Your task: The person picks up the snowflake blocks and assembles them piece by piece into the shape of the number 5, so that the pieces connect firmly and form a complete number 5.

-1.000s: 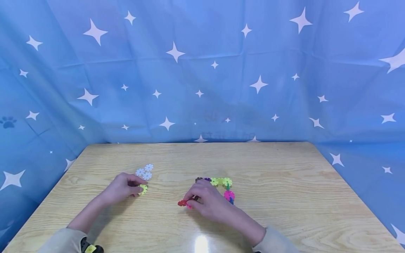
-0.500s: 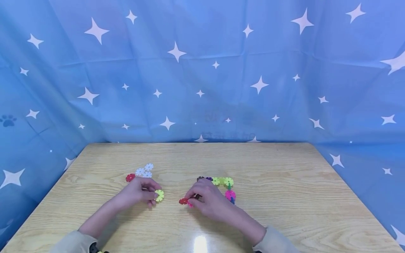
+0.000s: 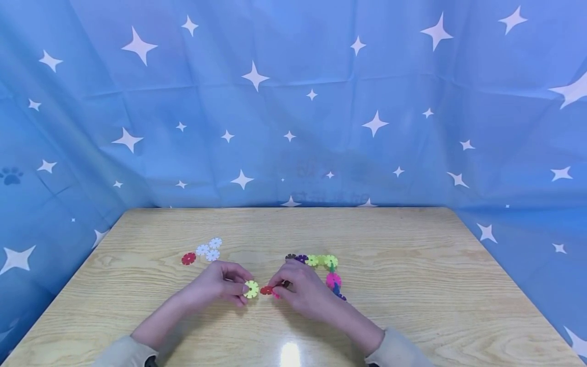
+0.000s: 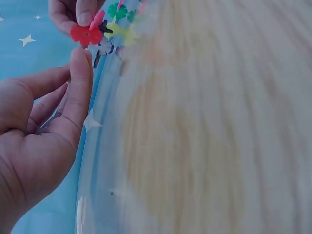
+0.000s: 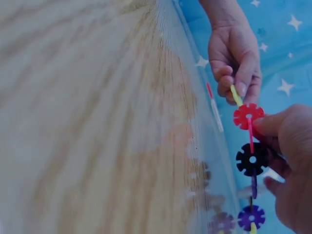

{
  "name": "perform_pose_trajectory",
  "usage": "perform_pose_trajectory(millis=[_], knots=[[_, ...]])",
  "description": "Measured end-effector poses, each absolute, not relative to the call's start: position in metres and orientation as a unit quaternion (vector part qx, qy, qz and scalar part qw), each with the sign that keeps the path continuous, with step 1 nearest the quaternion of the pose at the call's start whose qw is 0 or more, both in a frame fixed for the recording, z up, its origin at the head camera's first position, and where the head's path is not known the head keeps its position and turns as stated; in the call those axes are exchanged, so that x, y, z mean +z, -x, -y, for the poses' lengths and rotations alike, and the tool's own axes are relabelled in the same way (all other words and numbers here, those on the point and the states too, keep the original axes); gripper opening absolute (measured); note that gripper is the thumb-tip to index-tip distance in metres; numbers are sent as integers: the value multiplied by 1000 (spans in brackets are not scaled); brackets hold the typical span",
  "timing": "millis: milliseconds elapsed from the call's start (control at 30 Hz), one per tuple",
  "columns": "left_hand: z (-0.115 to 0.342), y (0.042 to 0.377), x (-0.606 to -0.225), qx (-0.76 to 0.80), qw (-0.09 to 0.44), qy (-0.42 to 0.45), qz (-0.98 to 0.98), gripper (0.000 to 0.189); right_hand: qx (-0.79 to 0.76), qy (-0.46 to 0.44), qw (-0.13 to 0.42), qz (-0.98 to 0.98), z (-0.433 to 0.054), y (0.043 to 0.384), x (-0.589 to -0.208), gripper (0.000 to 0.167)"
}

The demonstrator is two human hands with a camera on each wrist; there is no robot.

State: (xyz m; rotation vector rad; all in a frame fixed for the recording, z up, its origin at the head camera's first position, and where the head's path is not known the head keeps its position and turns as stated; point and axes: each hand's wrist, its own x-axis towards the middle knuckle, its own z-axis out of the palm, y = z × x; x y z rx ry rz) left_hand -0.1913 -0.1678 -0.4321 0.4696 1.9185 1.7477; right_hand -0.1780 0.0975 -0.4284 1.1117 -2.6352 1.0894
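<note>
My left hand (image 3: 224, 283) pinches a yellow notched disc (image 3: 250, 289) between thumb and fingers. Just right of it, my right hand (image 3: 300, 290) grips a chain of interlocked notched discs near its red end disc (image 5: 248, 116). A pink disc (image 5: 251, 136), seen edge-on, joins the red one to a black disc (image 5: 252, 159). Further along comes a purple disc (image 5: 251, 218). Beyond my right hand the chain bends through yellow discs (image 3: 330, 261), a bright pink disc (image 3: 334, 280) and blue ones (image 3: 338, 291). In the right wrist view the yellow disc's edge meets or nearly meets the red disc.
Several white notched discs (image 3: 213, 254) lie loose on the wooden table (image 3: 412, 285), left of centre. A loose red disc (image 3: 188, 258) lies beside them. A blue star-patterned curtain (image 3: 293, 112) hangs behind the table and along its sides.
My left hand has carried the yellow disc rightward from beside the white discs to the chain's red end. A loose red disc has come into view behind it. My right hand stays nearly still.
</note>
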Motion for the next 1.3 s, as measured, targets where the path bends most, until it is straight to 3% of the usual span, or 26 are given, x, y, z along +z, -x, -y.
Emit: perform_pose_trajectory(millis=[633,1300], knots=[[159,188,-431,650,274,-170,-688,28,375,-361,27,853,-96,178,-433,13],[152,186,-422,621,249,-185,-720,22,391,-385,30,835,-95,176,-434,9]])
